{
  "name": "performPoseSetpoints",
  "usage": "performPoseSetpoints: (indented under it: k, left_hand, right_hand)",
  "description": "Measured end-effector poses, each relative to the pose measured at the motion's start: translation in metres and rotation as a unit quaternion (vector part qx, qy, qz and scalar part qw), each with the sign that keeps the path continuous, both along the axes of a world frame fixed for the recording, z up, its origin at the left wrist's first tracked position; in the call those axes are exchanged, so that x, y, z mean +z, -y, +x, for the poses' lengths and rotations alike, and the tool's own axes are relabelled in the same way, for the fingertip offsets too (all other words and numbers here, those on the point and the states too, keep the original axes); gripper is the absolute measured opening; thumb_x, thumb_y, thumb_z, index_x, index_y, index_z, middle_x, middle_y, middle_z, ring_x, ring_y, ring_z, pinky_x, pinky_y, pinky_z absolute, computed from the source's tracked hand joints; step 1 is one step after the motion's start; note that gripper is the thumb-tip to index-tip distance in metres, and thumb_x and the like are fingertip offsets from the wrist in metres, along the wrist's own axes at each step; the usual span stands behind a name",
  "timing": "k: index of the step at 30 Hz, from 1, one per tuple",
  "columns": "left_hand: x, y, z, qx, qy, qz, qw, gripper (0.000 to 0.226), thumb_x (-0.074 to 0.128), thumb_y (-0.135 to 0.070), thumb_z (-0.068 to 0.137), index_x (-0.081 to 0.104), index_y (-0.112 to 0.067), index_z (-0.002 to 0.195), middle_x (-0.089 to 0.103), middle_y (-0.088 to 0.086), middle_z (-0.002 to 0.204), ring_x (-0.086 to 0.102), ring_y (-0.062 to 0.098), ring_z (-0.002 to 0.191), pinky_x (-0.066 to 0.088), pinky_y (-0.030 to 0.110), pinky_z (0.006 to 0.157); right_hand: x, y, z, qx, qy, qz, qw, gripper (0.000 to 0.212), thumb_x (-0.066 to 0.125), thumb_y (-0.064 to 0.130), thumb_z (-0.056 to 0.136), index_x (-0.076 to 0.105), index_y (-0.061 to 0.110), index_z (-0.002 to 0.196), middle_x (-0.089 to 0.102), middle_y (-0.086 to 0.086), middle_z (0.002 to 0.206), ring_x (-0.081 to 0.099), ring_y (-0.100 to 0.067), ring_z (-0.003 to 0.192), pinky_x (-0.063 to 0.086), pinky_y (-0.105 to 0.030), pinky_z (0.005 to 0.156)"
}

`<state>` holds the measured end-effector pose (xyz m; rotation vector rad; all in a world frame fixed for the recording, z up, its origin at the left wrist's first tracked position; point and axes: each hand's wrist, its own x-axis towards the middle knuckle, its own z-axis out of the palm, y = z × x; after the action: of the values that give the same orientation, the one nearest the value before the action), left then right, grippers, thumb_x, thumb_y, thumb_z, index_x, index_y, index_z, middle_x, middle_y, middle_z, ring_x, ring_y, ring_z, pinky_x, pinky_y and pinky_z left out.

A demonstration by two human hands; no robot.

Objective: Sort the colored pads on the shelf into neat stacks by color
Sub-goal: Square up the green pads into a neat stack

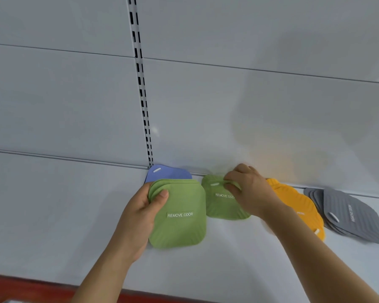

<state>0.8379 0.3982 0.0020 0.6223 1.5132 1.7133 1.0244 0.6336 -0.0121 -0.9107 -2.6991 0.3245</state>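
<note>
Red front edge (31, 283) of the shelf is nearest, bottom left, then the two bare forearms reaching in over it. Left hand (140, 213) grips a small stack of green pads (179, 215) at its left edge, thumb on top, fingers curled under; several pad edges fan out by the thumb. Top pad is a rounded square, soft-looking and finely ribbed, with a white "REMOVE ODOR" label mid-face. Stack rests on the white shelf (53, 215).

Right hand (247, 191) pinches the upper edge of a second green pad pile (223, 204) just to the right, fingers curled over the rim. This pile has the same shape and label, partly hidden by the hand, and a white oval slot near its top left corner. The two green groups sit just beside each other, edges close; cannot tell if touching.

Blue pad (166, 172) lies behind the left green stack, partly under it, against the back wall, white slot showing. Yellow-orange pads (293, 200) lie right of the right hand, partly covered by the forearm, edges scalloped. Grey pads (350, 215) sit farthest right, fanned loosely, ribbed, with a white slot and printed text.

Back wall is plain white panels (64, 95) with a slotted upright strip (140, 79).
</note>
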Motion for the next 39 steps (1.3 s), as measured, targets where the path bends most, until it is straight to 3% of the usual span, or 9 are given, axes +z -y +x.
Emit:
performPoseSetpoints:
  k: [5,9,12,15,24,27,33,35,39]
  left_hand:
    - [0.004,-0.002,-0.006,0.020,0.013,0.007,1.000,0.018,0.058,-0.023,0.104,0.072,-0.014,0.110,0.073,0.019,0.118,0.069,0.030,0.107,0.054,0.056,0.099]
    - [0.009,-0.012,0.002,0.001,0.020,0.009,1.000,0.021,0.056,-0.025,0.105,0.075,-0.021,0.113,0.077,0.009,0.115,0.073,0.026,0.108,0.059,0.042,0.086]
    - [0.016,-0.020,0.011,-0.011,0.041,0.011,0.999,0.022,0.056,-0.024,0.105,0.076,-0.020,0.114,0.078,0.008,0.118,0.071,0.030,0.115,0.059,0.047,0.095]
    - [0.018,-0.026,0.021,-0.025,0.055,0.002,0.998,0.023,0.056,-0.027,0.105,0.076,-0.019,0.113,0.077,0.009,0.120,0.067,0.035,0.122,0.051,0.055,0.108]
    - [0.015,-0.024,0.041,-0.062,0.043,-0.002,0.997,0.035,0.046,-0.044,0.108,0.077,-0.029,0.114,0.078,0.004,0.120,0.074,0.023,0.112,0.058,0.039,0.092]
    - [0.015,-0.020,0.041,-0.107,-0.030,0.021,0.994,0.040,0.060,-0.057,0.097,0.068,-0.031,0.126,0.075,-0.003,0.126,0.070,0.019,0.119,0.056,0.045,0.100]
    - [0.004,-0.022,0.038,-0.031,-0.106,0.022,0.994,0.031,0.069,-0.037,0.091,0.068,-0.033,0.122,0.076,-0.005,0.119,0.071,0.019,0.114,0.052,0.056,0.105]
    - [0.002,-0.019,0.033,-0.015,-0.113,0.017,0.993,0.030,0.069,-0.038,0.090,0.069,-0.033,0.120,0.076,-0.004,0.118,0.071,0.019,0.113,0.052,0.057,0.105]
    - [-0.001,-0.013,0.020,-0.007,-0.094,0.023,0.995,0.029,0.070,-0.034,0.091,0.069,-0.028,0.120,0.076,0.002,0.121,0.070,0.027,0.116,0.051,0.061,0.105]
  right_hand:
    - [0.060,0.021,0.040,0.012,-0.114,0.032,0.993,0.014,0.068,0.015,0.096,0.070,0.025,0.105,0.072,0.008,0.093,0.067,-0.022,0.084,0.055,-0.038,0.074]
    - [0.119,0.044,0.059,0.038,-0.070,-0.027,0.996,0.017,0.067,0.021,0.095,0.071,0.036,0.101,0.070,0.025,0.088,0.064,-0.003,0.083,0.049,-0.019,0.072]
    - [0.133,0.064,0.053,0.072,-0.054,-0.079,0.993,0.014,0.067,0.026,0.094,0.072,0.037,0.100,0.070,0.026,0.087,0.066,0.000,0.084,0.045,-0.010,0.071]
    - [0.113,0.078,0.028,0.115,-0.059,-0.084,0.988,0.011,0.069,0.027,0.096,0.074,0.032,0.105,0.073,0.017,0.093,0.065,-0.001,0.086,0.046,-0.013,0.076]
    - [0.048,0.097,0.001,0.018,-0.171,-0.061,0.983,0.012,0.073,0.034,0.091,0.066,0.027,0.098,0.067,0.014,0.088,0.061,-0.009,0.082,0.052,-0.031,0.073]
    - [0.039,0.102,-0.004,0.001,-0.210,-0.026,0.977,0.013,0.073,0.031,0.089,0.065,0.022,0.096,0.068,0.011,0.089,0.063,-0.013,0.083,0.054,-0.036,0.071]
    - [0.034,0.092,0.002,-0.010,-0.241,0.008,0.970,0.016,0.065,0.033,0.097,0.069,0.020,0.107,0.069,0.007,0.101,0.065,-0.017,0.094,0.053,-0.032,0.082]
    - [0.031,0.065,0.011,-0.072,-0.201,0.034,0.976,0.020,0.063,0.032,0.099,0.070,0.019,0.112,0.072,0.003,0.106,0.065,-0.023,0.099,0.053,-0.037,0.086]
    - [0.015,0.017,0.021,-0.160,0.079,0.002,0.984,0.051,0.057,0.054,0.095,0.062,0.019,0.132,0.068,-0.004,0.126,0.055,-0.031,0.122,0.045,-0.041,0.103]
